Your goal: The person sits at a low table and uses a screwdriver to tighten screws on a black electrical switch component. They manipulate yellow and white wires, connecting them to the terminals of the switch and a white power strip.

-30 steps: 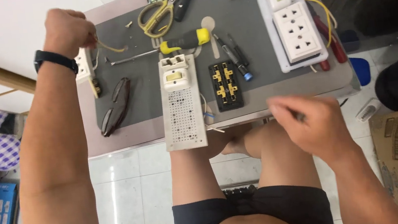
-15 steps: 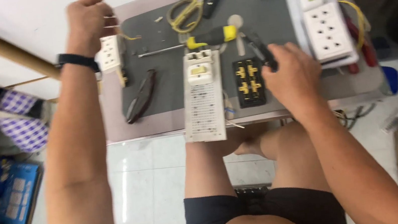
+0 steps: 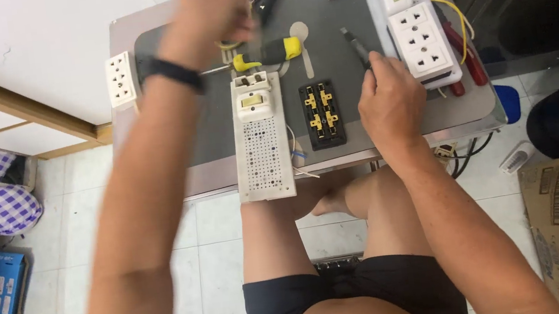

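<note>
A long white perforated plastic board [image 3: 262,148] looks matt on the dull grey mat [image 3: 336,65] over a smooth metal table [image 3: 426,133]. The black socket insert [image 3: 322,114] carries shiny brass contacts; the yellow-and-black screwdriver handle [image 3: 270,53] looks glossy.

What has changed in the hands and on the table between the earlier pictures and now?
The right hand came up from the lap onto the table and now grips a dark tool. The left hand swung from the table's left edge towards the middle, above the yellow-and-black screwdriver. The perforated board, black socket insert and white sockets stayed put.
</note>
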